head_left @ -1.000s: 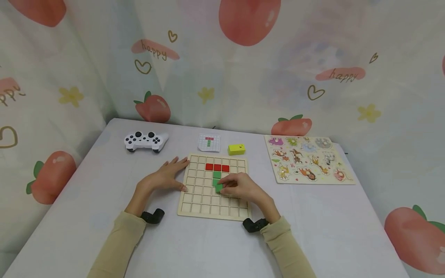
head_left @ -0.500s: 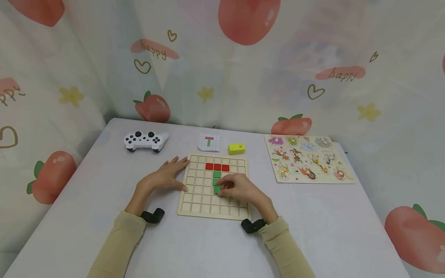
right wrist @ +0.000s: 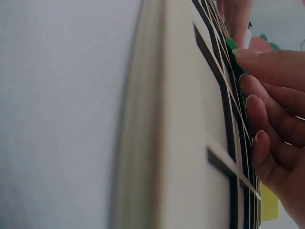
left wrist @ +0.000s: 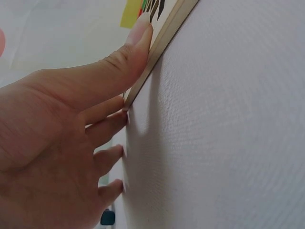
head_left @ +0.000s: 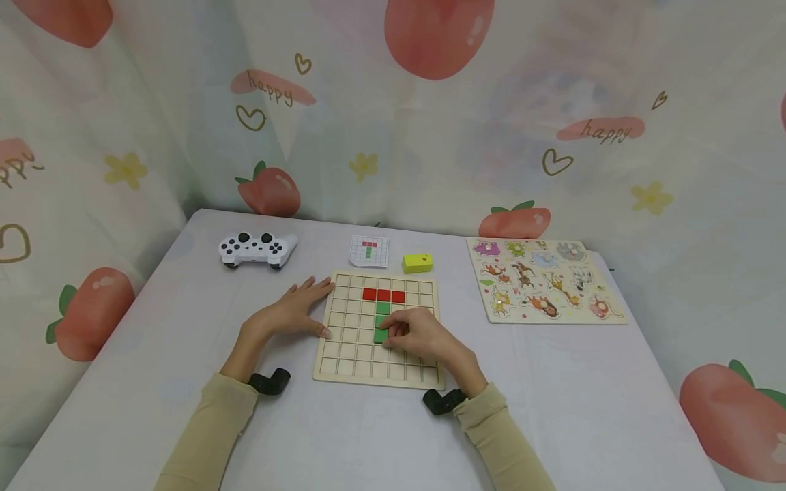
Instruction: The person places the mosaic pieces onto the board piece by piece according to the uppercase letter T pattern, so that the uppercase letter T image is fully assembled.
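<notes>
A wooden grid board (head_left: 347, 350) lies on the table. My left hand (head_left: 293, 311) rests at its left side with fingers spread; in the left wrist view the thumb (left wrist: 136, 45) lies on the board's edge. With thumb and fingertips, my right hand (head_left: 422, 334) pinches a small green square tile (head_left: 380, 335) low over the grid, its right part hidden by the fingers. Whether the tile sits fully in its cell I cannot tell. Two more green tiles (head_left: 383, 308) run in a column just above it, below a row of three red tiles (head_left: 383, 295).
Behind the board are a card (head_left: 369, 251) printed with a red and green grid pattern and a yellow block (head_left: 417, 263). A white game controller (head_left: 256, 250) lies at the back left. An animal puzzle board (head_left: 540, 283) lies at the right.
My right hand has shifted slightly left and towards me with the green tile, which now looks lined up under the other green ones. The left hand has stayed put.
</notes>
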Motion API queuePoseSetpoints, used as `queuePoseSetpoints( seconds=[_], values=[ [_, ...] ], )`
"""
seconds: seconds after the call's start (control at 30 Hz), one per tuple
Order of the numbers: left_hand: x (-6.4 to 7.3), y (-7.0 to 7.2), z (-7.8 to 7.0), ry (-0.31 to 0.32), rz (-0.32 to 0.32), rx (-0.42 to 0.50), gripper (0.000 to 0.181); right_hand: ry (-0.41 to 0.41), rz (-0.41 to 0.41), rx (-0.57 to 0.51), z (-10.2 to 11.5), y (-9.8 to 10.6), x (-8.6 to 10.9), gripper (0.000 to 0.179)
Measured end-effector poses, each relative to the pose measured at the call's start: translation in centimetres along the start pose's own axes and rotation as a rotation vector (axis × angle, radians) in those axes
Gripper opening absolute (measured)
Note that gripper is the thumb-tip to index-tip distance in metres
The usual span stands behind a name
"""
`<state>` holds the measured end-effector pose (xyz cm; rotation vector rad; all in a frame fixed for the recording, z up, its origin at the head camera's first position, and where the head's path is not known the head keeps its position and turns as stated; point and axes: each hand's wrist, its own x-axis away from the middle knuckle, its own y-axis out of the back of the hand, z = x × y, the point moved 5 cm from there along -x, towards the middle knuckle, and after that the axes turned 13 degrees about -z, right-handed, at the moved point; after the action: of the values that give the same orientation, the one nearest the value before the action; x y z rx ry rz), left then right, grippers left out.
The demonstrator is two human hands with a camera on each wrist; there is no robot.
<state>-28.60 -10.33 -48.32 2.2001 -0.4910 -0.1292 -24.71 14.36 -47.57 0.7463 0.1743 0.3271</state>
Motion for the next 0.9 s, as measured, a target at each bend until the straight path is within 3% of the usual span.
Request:
queuePoseSetpoints(
  seconds=[0.53, 0.9],
  values=[
    [-0.1, 0.0, 0.4, 0.015, -0.002, 0.0, 0.104, 0.017, 0.012, 0.012, 0.4, -0.2, -0.1, 0.022],
    [-1.4, -0.4, -0.6, 0.013, -0.007, -0.038, 0.104, -0.011, -0.015, 0.036, -0.5, 1.1, 0.2, 0.016]
  ],
)
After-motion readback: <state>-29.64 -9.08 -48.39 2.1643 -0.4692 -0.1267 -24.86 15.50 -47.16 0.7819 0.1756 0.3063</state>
